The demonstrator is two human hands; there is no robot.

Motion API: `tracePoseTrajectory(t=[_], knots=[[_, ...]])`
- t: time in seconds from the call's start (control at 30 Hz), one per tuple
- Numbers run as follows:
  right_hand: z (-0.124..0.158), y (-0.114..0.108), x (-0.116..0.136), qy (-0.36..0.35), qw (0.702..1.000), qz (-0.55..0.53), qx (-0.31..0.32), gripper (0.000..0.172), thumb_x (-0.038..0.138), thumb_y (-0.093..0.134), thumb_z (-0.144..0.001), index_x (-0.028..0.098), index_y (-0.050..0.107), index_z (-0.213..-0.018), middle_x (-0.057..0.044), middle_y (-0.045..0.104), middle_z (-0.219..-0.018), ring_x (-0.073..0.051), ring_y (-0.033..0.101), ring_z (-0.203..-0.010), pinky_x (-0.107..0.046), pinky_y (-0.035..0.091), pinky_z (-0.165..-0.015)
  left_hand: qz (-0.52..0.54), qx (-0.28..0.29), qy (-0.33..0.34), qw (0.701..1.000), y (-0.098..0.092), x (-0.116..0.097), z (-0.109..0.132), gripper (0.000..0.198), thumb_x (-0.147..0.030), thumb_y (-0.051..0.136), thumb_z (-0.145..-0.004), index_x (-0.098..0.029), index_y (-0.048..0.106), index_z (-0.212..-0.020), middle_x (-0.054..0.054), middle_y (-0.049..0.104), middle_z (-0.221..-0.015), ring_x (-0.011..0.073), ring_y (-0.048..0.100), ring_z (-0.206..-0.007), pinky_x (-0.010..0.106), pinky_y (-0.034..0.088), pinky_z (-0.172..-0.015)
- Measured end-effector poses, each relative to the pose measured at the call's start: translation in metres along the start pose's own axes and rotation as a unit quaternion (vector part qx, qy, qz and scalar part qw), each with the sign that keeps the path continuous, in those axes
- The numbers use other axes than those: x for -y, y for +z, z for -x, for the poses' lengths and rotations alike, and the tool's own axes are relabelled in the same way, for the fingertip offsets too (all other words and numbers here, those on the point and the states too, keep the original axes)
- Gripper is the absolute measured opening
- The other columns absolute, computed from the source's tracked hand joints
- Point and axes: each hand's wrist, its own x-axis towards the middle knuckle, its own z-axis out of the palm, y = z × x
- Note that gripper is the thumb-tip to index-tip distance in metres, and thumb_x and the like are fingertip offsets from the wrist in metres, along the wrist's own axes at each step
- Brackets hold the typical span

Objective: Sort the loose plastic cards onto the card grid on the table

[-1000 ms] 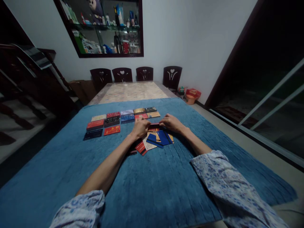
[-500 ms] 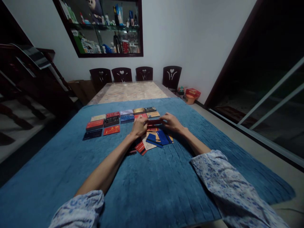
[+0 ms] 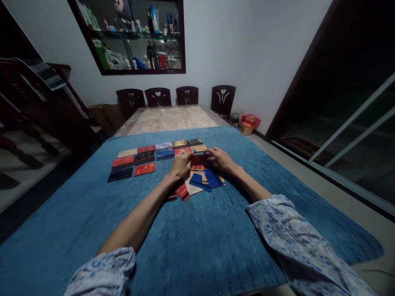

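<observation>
My left hand (image 3: 180,165) and my right hand (image 3: 221,159) meet over a loose heap of cards (image 3: 200,181) on a blue cloth (image 3: 197,230). Between them they pinch a dark red card (image 3: 200,158), lifted a little above the heap, each hand gripping one end. The heap holds blue, red, yellow and white cards lying crosswise. To the left and behind, several cards lie in neat rows (image 3: 145,158), red, dark, blue and gold ones side by side.
The marble table (image 3: 169,119) runs on past the cloth to several dark chairs (image 3: 159,96) at the far end. A glass wall cabinet (image 3: 135,37) hangs above. A stair rail stands left, a sliding glass door right, red bags (image 3: 249,123) on the floor.
The dark red card has been raised off the heap and moved slightly away from me, toward the rows; both hands followed it.
</observation>
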Motion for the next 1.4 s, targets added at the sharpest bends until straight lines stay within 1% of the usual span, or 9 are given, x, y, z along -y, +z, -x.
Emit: tracePoseTrajectory(t=[0.17,0.33,0.5,0.73,0.9,1.0,1.1,1.2,1.4], knots=[[0.001,0.003,0.001,0.003,1.000,0.027,-0.001,0.036,0.018,0.059,-0.091,0.022,0.062,-0.126,-0.007,0.062,-0.096,-0.019,0.060,-0.086,-0.025,0.044,-0.077,-0.017,-0.002,0.003,1.000,-0.002,-0.004,0.002,0.045,-0.006,0.054,-0.079,-0.017,0.065,-0.122,0.009,0.070,-0.105,0.0241,0.063,-0.100,0.040,0.050,-0.097],[0.002,0.005,0.002,0.015,0.998,0.057,0.003,0.038,0.021,0.057,-0.093,0.022,0.060,-0.130,-0.009,0.065,-0.099,-0.021,0.061,-0.086,-0.026,0.044,-0.077,-0.044,0.016,-0.004,0.999,-0.004,-0.009,0.005,0.049,-0.006,0.052,-0.079,-0.019,0.062,-0.125,0.009,0.069,-0.102,0.0260,0.062,-0.100,0.040,0.049,-0.095],[0.002,0.010,0.003,0.019,0.996,0.084,0.004,0.040,0.024,0.056,-0.094,0.023,0.058,-0.133,-0.010,0.068,-0.098,-0.022,0.062,-0.083,-0.028,0.044,-0.076,-0.066,0.038,-0.007,0.997,-0.006,-0.013,0.007,0.050,-0.005,0.049,-0.081,-0.017,0.059,-0.128,0.012,0.069,-0.104,0.0281,0.061,-0.102,0.040,0.048,-0.094],[-0.003,0.017,0.000,0.002,0.999,0.046,-0.023,0.041,0.018,0.055,-0.092,0.021,0.057,-0.132,-0.011,0.071,-0.104,-0.024,0.062,-0.092,-0.031,0.045,-0.080,-0.046,0.023,-0.008,0.999,-0.006,-0.009,0.007,0.049,-0.006,0.048,-0.081,-0.017,0.057,-0.129,0.011,0.069,-0.109,0.0269,0.061,-0.103,0.041,0.047,-0.096],[-0.005,0.019,0.000,-0.028,0.999,0.006,-0.020,0.042,0.016,0.052,-0.090,0.018,0.055,-0.132,-0.011,0.071,-0.113,-0.024,0.061,-0.093,-0.032,0.044,-0.081,-0.057,0.026,-0.014,0.998,-0.006,-0.009,0.007,0.044,-0.008,0.047,-0.086,-0.012,0.055,-0.129,0.013,0.069,-0.109,0.0267,0.060,-0.100,0.041,0.048,-0.094],[-0.005,0.019,-0.001,-0.041,0.999,-0.004,-0.011,0.049,0.018,0.056,-0.086,0.015,0.053,-0.135,-0.012,0.070,-0.114,-0.024,0.060,-0.093,-0.033,0.044,-0.082,-0.062,0.031,-0.017,0.997,-0.006,-0.010,0.008,0.043,-0.009,0.048,-0.086,-0.010,0.054,-0.129,0.015,0.068,-0.111,0.0274,0.059,-0.103,0.041,0.047,-0.095],[-0.004,0.019,-0.002,-0.054,0.998,-0.010,-0.008,0.057,0.019,0.061,-0.081,0.016,0.051,-0.137,-0.012,0.069,-0.118,-0.025,0.059,-0.096,-0.035,0.044,-0.084,-0.056,0.031,-0.020,0.998,-0.006,-0.009,0.008,0.044,-0.010,0.048,-0.086,-0.011,0.054,-0.130,0.014,0.068,-0.114,0.0275,0.059,-0.104,0.042,0.047,-0.096],[-0.005,0.018,-0.003,-0.056,0.998,-0.004,-0.005,0.059,0.020,0.062,-0.081,0.018,0.050,-0.139,-0.012,0.067,-0.119,-0.026,0.057,-0.099,-0.036,0.044,-0.084,-0.046,0.031,-0.025,0.998,-0.007,-0.007,0.008,0.047,-0.010,0.050,-0.085,-0.014,0.053,-0.132,0.013,0.067,-0.117,0.0274,0.059,-0.107,0.044,0.047,-0.098],[-0.005,0.017,-0.003,-0.059,0.998,0.017,0.008,0.060,0.025,0.060,-0.086,0.019,0.046,-0.144,-0.014,0.066,-0.112,-0.027,0.054,-0.098,-0.037,0.044,-0.082,-0.030,0.047,-0.015,0.998,-0.012,-0.002,0.005,0.058,-0.012,0.057,-0.079,-0.014,0.052,-0.136,0.014,0.064,-0.128,0.0287,0.057,-0.115,0.045,0.047,-0.102]])
